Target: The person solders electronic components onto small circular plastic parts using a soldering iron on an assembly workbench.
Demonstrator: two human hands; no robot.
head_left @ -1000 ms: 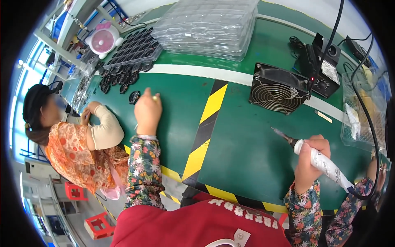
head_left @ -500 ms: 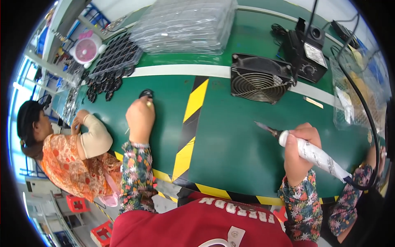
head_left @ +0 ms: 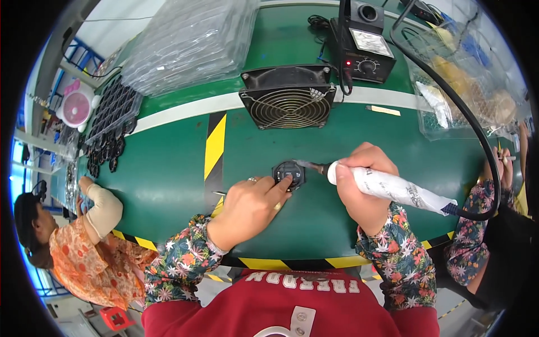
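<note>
A small round black plastic part (head_left: 288, 175) lies on the green table in front of me. My left hand (head_left: 247, 205) holds it from its near left side, with a fingertip pressed on its face. A thin pointed tip (head_left: 219, 193) pokes out beside that hand; the rest of it is hidden. In my right hand (head_left: 365, 185) is a soldering iron (head_left: 401, 190), its handle wrapped in white. The iron's tip reaches the part's upper right edge; whether they touch I cannot tell.
A black fan (head_left: 288, 101) stands beyond the part, with a soldering station (head_left: 365, 50) behind it. Clear plastic trays (head_left: 191, 50) are stacked far left, near several black parts (head_left: 104, 154). The iron's cable (head_left: 471, 112) loops at right. Co-workers sit on both sides.
My left hand has brought the round black part from the far left to the middle, nearer me. The soldering iron has moved left to the part. The whole view has shifted.
</note>
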